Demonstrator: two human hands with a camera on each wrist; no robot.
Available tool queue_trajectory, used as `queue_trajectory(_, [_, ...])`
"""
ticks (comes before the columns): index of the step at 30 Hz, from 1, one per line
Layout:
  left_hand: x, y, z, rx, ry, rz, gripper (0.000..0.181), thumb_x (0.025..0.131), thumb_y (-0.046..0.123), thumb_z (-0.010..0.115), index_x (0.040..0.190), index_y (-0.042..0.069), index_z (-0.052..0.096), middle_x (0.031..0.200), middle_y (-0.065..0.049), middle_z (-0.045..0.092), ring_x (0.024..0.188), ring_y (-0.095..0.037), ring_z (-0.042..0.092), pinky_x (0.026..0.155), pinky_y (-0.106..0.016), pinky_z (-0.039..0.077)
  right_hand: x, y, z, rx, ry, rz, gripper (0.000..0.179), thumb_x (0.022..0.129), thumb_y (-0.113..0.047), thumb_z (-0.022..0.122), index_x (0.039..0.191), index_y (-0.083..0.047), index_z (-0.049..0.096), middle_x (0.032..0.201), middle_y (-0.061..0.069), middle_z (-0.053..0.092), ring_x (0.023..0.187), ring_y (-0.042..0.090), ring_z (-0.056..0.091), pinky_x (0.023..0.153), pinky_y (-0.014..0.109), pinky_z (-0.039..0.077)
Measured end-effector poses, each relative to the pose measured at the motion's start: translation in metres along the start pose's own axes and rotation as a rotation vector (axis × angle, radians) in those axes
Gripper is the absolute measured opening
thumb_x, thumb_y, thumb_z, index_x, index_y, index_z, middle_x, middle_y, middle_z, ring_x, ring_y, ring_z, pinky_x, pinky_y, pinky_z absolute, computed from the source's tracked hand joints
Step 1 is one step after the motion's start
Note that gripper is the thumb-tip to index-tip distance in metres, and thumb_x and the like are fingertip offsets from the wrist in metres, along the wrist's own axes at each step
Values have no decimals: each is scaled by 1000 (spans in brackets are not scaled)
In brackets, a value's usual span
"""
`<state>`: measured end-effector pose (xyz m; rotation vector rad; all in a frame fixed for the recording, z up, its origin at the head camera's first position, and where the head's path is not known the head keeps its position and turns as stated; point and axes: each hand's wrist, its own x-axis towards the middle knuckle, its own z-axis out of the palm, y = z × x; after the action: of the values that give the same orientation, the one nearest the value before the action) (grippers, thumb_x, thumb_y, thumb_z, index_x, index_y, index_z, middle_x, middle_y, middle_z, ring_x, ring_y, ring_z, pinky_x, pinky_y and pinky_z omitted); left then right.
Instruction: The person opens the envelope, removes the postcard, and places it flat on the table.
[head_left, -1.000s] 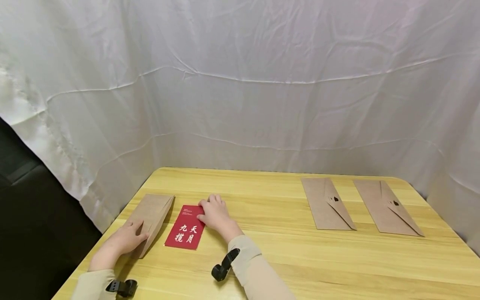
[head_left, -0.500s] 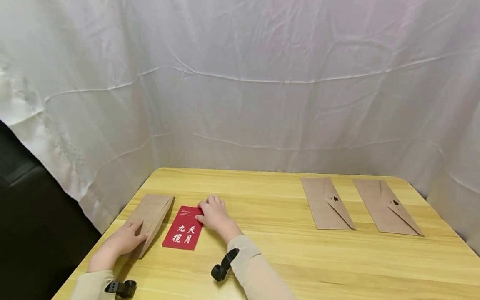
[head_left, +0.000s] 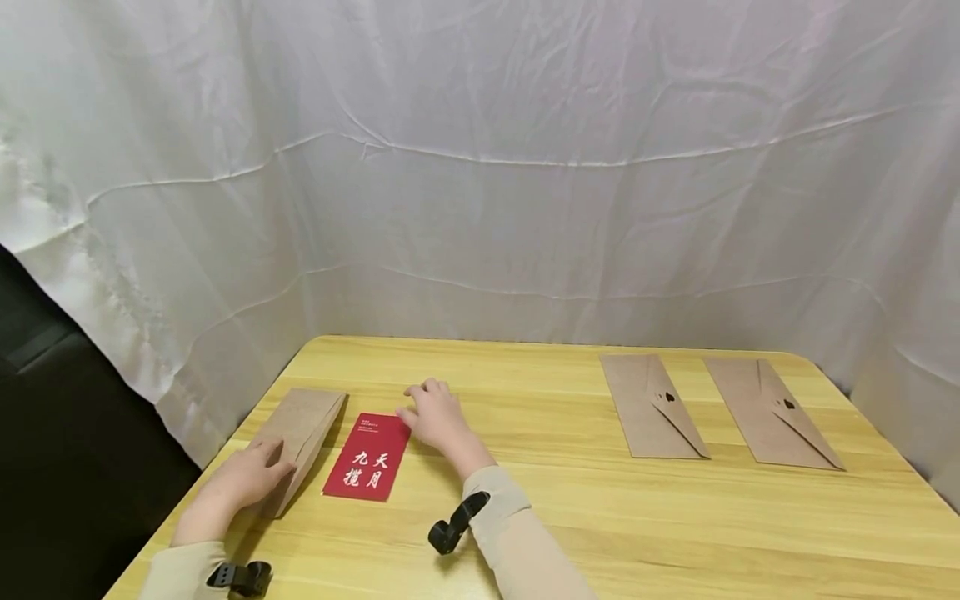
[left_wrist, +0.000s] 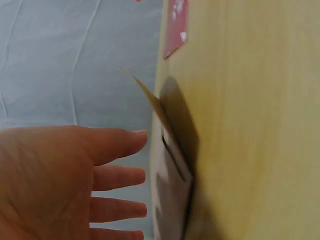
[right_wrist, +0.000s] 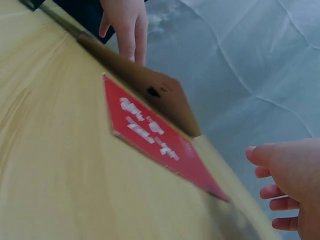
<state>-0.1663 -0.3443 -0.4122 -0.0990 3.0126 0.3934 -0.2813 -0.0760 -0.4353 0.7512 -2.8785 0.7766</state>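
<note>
A brown kraft-paper envelope (head_left: 303, 417) lies at the table's left side, its flap (right_wrist: 165, 97) raised off the table along the right edge. My left hand (head_left: 243, 479) rests at the envelope's near part; in the left wrist view its fingers are extended, with the thumb beside the raised flap. Right of the envelope, a red card (head_left: 367, 458) with white Chinese characters lies flat. My right hand (head_left: 441, 417) hovers by the card's far right corner with loosely bent fingers. The right wrist view shows this hand apart from the card, holding nothing.
Two more kraft envelopes (head_left: 652, 408), flaps folded down with dark heart-like marks, lie side by side at the table's far right. A pale curtain (head_left: 480, 208) hangs behind the wooden table (head_left: 540, 517). Something black (head_left: 67, 450) stands off the left edge.
The red card slid slightly left under my right hand. That hand then came off the card and moved a little up and right. My left hand has barely moved.
</note>
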Motion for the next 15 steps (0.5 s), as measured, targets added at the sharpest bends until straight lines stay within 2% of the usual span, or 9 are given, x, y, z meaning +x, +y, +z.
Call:
queue_trajectory(5, [-1,9,-7,2,139,24,54,98,28,51,135,-11,48,131,-38,51,120,-57,48,96,-65,42,2,-1,-12,-9,13,20,41,98,-41,55,131,-18,60,130,8,57,125,26,49,103,46,43])
queue_trajectory(11, [-7,26,-17,-37,301,-32,52,101,40,45,136,3,54,133,-32,54,116,-56,52,84,-67,46,3,0,-28,-34,21,42,42,98,-44,53,132,-19,59,131,6,57,127,26,48,104,47,42])
queue_trajectory(13, [-9,32,-18,-61,400,-25,49,101,41,44,131,5,59,128,-28,60,110,-54,57,78,-66,48,2,1,-34,-30,27,44,42,98,-43,54,132,-19,59,131,7,57,127,27,49,103,48,42])
queue_trajectory(15, [-10,39,-18,-90,527,6,44,101,38,47,123,5,65,119,-25,66,103,-50,63,75,-64,49,2,1,-41,-28,29,46,42,98,-43,54,133,-20,59,133,7,57,127,28,49,103,48,42])
